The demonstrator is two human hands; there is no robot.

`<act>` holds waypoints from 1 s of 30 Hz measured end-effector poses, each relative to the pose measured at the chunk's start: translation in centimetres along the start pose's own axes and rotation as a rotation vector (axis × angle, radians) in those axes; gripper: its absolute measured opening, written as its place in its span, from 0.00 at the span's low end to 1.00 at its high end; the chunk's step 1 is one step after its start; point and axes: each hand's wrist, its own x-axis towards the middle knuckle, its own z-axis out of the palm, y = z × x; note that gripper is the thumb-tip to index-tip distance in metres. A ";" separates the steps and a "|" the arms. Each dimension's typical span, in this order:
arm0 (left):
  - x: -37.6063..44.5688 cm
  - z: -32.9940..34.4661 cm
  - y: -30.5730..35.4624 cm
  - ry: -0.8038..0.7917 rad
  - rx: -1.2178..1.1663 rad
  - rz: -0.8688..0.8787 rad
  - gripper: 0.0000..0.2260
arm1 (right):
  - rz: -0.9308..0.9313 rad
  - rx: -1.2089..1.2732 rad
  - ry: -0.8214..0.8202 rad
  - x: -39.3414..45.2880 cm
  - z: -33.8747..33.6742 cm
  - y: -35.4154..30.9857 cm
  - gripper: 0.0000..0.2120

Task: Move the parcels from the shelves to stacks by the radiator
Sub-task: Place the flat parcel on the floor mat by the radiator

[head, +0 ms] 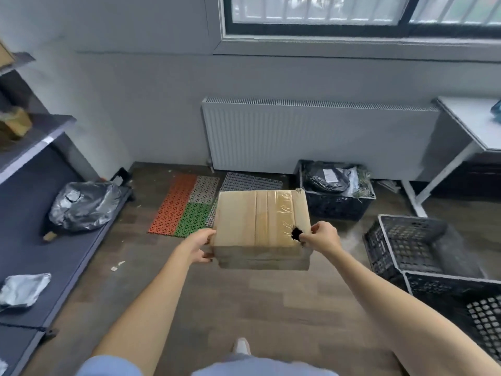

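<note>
A taped brown cardboard box (257, 226) with a torn hole near its right edge hangs above the wooden floor, in front of me. My left hand (199, 246) grips its left side, fingers curled under the bottom edge. My right hand (322, 237) grips the right side at the top corner. The white radiator (311, 137) is on the wall beyond the box, under the window. On the shelves (32, 137) at my left lie a grey plastic parcel (84, 204), a smaller grey one (24, 289) and brown parcels (13, 126) higher up.
Coloured and grey plastic mats (189, 204) lie on the floor below the radiator. A black crate (336, 204) holding bagged parcels stands at the radiator's right end. Two more black crates (414, 245) are at my right. A white table (471, 123) stands at the far right.
</note>
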 end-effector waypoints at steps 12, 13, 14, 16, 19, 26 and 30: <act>20.1 5.2 18.5 -0.129 0.162 -0.040 0.14 | 0.205 -0.003 0.101 23.7 -0.4 -4.5 0.10; 21.6 5.5 20.0 -0.126 0.170 -0.039 0.13 | 0.207 -0.001 0.079 26.1 -0.3 -5.2 0.10; 23.0 5.8 21.4 -0.118 0.166 -0.045 0.12 | 0.212 -0.002 0.055 28.3 -0.3 -6.0 0.09; 25.3 6.2 24.3 -0.100 0.144 -0.053 0.15 | 0.227 0.009 0.025 32.6 -0.5 -7.7 0.11; 28.9 6.1 28.3 -0.083 0.161 -0.043 0.19 | 0.248 0.047 0.002 38.3 -0.7 -10.4 0.11; 36.6 6.2 33.6 -0.035 0.106 -0.144 0.18 | 0.285 0.053 -0.048 47.4 0.0 -14.4 0.10; 41.1 7.0 36.0 -0.070 0.177 -0.220 0.16 | 0.281 -0.009 -0.068 52.0 0.3 -16.0 0.13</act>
